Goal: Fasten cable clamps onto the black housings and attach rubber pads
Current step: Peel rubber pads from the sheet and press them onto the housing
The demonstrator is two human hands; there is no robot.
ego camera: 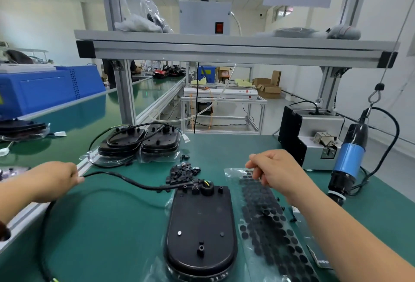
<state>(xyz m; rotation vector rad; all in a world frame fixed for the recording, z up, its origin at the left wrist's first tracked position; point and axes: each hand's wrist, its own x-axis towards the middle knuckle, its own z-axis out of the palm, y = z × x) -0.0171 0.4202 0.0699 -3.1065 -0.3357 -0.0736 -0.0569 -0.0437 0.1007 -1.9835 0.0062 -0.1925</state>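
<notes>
A black housing (pixel 199 225) lies flat on the green mat in front of me, its black cable (pixel 125 180) running left from its top end. My left hand (pixel 56 180) grips that cable at the left, by the bench rail. My right hand (pixel 276 171) hovers with curled fingers over the upper end of a clear sheet of round black rubber pads (pixel 269 221); whether it pinches a pad I cannot tell. A loose heap of small black cable clamps (pixel 183 172) lies just beyond the housing.
Two stacks of black housings (pixel 139 142) with coiled cables stand at the back left. A blue electric screwdriver (pixel 348 160) hangs at the right beside a grey screw feeder (pixel 314 138). An aluminium shelf frame (pixel 224 50) spans overhead. A blue machine (pixel 45 88) sits far left.
</notes>
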